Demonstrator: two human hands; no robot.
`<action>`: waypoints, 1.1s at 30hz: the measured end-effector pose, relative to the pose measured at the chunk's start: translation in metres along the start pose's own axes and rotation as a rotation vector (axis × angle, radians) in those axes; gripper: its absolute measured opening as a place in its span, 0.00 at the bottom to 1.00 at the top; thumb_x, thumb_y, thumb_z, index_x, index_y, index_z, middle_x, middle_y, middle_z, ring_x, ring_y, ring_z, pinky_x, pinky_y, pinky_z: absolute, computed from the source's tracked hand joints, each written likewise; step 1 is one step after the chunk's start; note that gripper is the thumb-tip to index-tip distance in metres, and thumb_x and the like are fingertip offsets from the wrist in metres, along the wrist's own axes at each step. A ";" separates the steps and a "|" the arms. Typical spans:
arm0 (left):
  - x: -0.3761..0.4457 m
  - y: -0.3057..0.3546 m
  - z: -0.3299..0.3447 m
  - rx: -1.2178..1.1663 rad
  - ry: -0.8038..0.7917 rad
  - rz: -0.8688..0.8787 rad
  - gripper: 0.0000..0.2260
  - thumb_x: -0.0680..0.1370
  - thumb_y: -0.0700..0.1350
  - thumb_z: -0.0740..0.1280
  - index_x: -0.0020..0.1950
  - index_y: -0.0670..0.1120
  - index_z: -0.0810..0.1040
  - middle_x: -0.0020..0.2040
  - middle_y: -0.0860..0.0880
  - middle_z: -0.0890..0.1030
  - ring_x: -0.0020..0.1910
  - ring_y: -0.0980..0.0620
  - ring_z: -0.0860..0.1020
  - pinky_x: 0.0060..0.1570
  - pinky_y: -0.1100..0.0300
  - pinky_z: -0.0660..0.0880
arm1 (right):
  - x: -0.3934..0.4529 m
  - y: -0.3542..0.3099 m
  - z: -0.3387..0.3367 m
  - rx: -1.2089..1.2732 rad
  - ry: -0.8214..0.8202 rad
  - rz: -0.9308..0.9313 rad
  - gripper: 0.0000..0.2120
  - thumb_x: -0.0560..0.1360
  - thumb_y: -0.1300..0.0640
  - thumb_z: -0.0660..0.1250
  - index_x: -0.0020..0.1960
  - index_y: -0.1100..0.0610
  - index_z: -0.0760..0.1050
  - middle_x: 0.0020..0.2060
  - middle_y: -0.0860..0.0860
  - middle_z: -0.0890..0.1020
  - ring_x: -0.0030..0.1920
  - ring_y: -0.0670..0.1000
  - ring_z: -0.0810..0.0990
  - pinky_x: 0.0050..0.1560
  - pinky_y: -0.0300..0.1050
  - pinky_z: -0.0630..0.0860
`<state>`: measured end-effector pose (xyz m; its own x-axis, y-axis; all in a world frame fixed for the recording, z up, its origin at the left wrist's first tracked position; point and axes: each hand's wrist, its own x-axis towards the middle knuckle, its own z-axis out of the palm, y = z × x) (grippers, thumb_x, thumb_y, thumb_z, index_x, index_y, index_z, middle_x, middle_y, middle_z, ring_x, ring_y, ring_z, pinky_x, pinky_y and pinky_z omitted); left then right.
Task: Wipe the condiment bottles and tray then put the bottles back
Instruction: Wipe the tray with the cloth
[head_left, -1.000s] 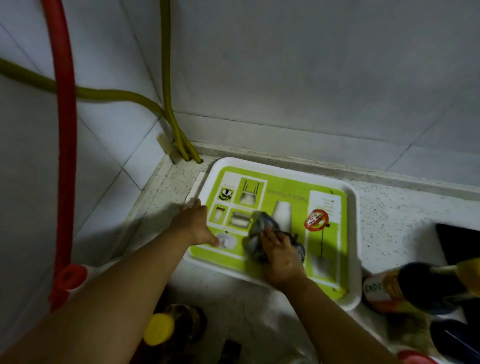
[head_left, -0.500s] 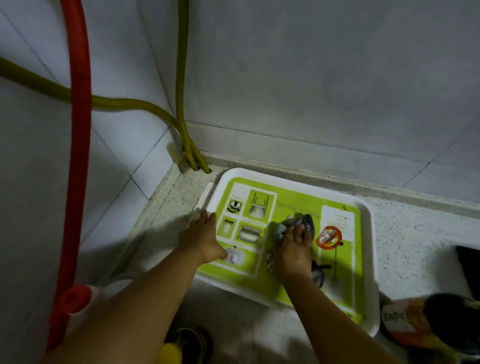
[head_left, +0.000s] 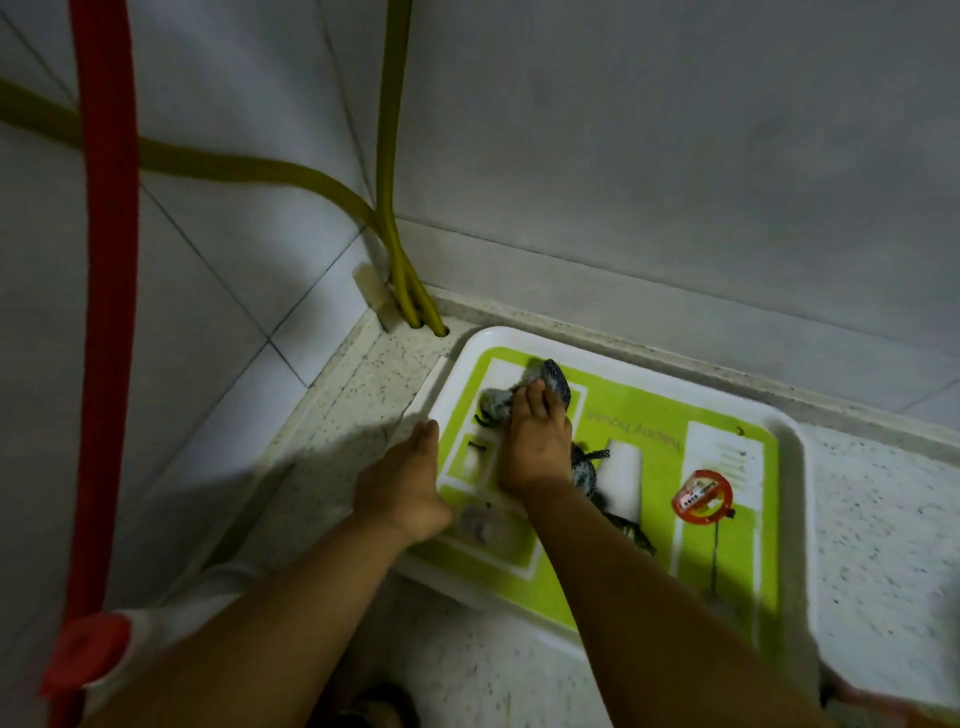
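Cloth on the tray.
Right hand (head_left: 537, 449) presses the cloth (head_left: 550, 376) at the tray's (head_left: 789, 447) 10 o'clock corner, grip flat; left hand (head_left: 402, 486) steadies its 9 o'clock edge, fingers straight.

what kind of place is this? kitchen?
Likely a kitchen counter corner: a speckled stone countertop meets tiled walls, yellow hoses run down into the corner, and the right hand wipes a green tray with a cloth.

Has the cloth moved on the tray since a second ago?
Yes. The cloth under the right hand went from mid-tray to the tray's far left corner, near the hoses.
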<state>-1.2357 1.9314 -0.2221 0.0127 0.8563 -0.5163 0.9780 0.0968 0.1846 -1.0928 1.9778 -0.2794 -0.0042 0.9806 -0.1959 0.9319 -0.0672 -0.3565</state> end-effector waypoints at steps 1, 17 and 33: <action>0.000 0.000 0.000 -0.009 -0.002 -0.005 0.42 0.72 0.45 0.67 0.78 0.50 0.42 0.77 0.47 0.56 0.72 0.45 0.63 0.66 0.52 0.67 | 0.004 -0.001 -0.001 0.003 -0.003 -0.016 0.29 0.78 0.59 0.56 0.75 0.60 0.50 0.76 0.56 0.49 0.76 0.56 0.45 0.73 0.50 0.50; 0.001 0.000 -0.003 -0.195 0.007 -0.107 0.37 0.74 0.44 0.65 0.78 0.51 0.48 0.77 0.48 0.58 0.73 0.44 0.62 0.69 0.51 0.64 | 0.041 -0.024 -0.002 0.019 -0.126 -0.219 0.29 0.81 0.54 0.52 0.76 0.63 0.44 0.76 0.59 0.44 0.76 0.56 0.40 0.73 0.44 0.38; 0.002 -0.010 0.006 -0.050 -0.120 0.145 0.40 0.74 0.31 0.61 0.77 0.52 0.42 0.78 0.52 0.43 0.77 0.47 0.51 0.74 0.56 0.56 | -0.015 0.001 0.004 0.113 -0.145 -0.324 0.26 0.78 0.53 0.56 0.75 0.54 0.56 0.76 0.53 0.54 0.76 0.53 0.48 0.74 0.45 0.46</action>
<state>-1.2446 1.9295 -0.2303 0.1803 0.7968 -0.5767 0.9526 0.0047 0.3042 -1.0934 1.9623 -0.2803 -0.3509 0.9188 -0.1808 0.8280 0.2142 -0.5182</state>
